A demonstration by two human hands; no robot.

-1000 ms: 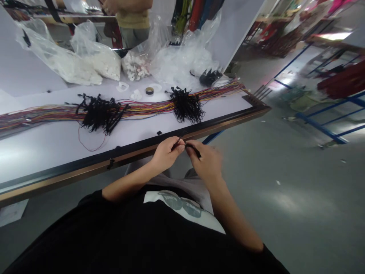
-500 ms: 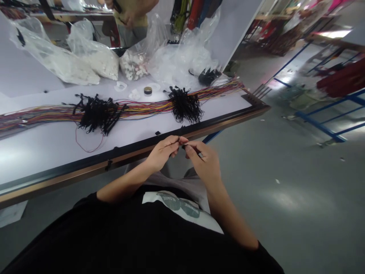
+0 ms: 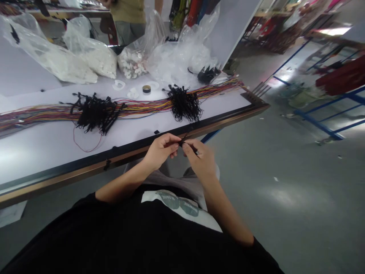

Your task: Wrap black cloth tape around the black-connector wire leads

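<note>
Just in front of the table's front edge, my left hand (image 3: 162,151) and my right hand (image 3: 201,156) meet fingertip to fingertip. Both pinch one small, thin black piece (image 3: 183,140) that looks like a short cable or cord; its exact kind is too small to make out. Beyond them, a pile of looped black cables (image 3: 186,103) lies on the white tabletop across a long bundle of coloured wires (image 3: 148,106). Farther left, a second pile of black cables (image 3: 95,112) rests on the same bundle.
A roll of tape (image 3: 146,89) stands behind the wires. Clear plastic bags of white parts (image 3: 132,64) line the back of the table. A dark raised rim (image 3: 128,146) runs along the front edge. Another person (image 3: 128,19) stands across the table. At right is a blue metal frame (image 3: 319,123).
My fingers have shifted slightly on the black piece, and a thin end of it now points up between them. The person across the table has moved an arm.
</note>
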